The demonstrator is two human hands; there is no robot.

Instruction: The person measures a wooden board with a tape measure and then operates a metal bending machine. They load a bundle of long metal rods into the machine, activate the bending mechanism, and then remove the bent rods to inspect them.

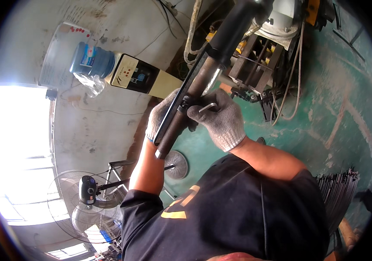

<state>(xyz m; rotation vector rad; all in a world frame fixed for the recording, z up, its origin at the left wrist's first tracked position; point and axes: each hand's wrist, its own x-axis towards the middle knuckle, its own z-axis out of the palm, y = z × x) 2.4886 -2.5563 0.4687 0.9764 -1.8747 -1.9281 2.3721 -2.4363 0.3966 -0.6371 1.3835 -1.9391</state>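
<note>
The gloved right hand (223, 118) pinches 1 L-shaped hex key (207, 107) in its fingers, just beside a black clamp collar (185, 104) on the threaded shaft (201, 78), which runs between both hands. Gloved left hand (157, 117): against the black rail (174, 110), fingers mostly hidden, grip unclear.

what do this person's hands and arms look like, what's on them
The left hand and right hand wear grey knitted work gloves, the right one darker toward its thumb and paler at the cuff. Both forearms are bare. The black shirt has short sleeves and a yellow-orange marking on its front.
</note>
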